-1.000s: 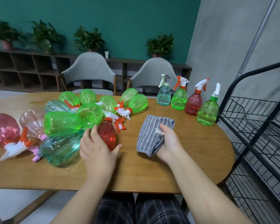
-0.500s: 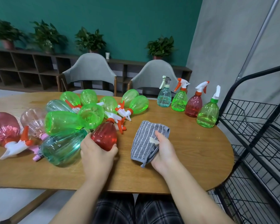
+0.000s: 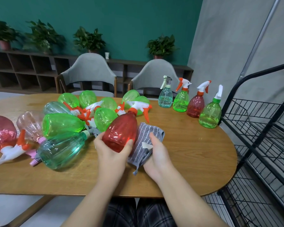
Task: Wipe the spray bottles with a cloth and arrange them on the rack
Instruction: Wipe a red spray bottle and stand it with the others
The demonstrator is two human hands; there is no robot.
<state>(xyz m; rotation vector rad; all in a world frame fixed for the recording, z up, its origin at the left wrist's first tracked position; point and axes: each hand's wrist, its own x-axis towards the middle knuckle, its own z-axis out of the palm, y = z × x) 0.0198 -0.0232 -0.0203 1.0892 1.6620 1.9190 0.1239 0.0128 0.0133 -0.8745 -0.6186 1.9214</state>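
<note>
My left hand [image 3: 112, 153] grips the base of a red spray bottle [image 3: 121, 130], lifted off the table and tilted with its white and orange nozzle pointing away. My right hand [image 3: 156, 154] holds a grey striped cloth [image 3: 145, 141] right beside the bottle's right flank. A heap of green, teal and pink spray bottles [image 3: 62, 123] lies on its side at the left of the wooden table [image 3: 195, 153]. Several bottles [image 3: 195, 104] stand upright in a row at the far right. The black wire rack [image 3: 259, 131] stands to the right of the table.
Two grey chairs [image 3: 88, 71] face the far side of the table. A low wooden shelf unit [image 3: 23, 69] with potted plants runs along the teal wall. A metal pole [image 3: 259, 35] leans by the grey wall behind the rack.
My left hand has picked the red bottle out of the heap and lifted it toward me. My right hand has brought the cloth left, up against the bottle.
</note>
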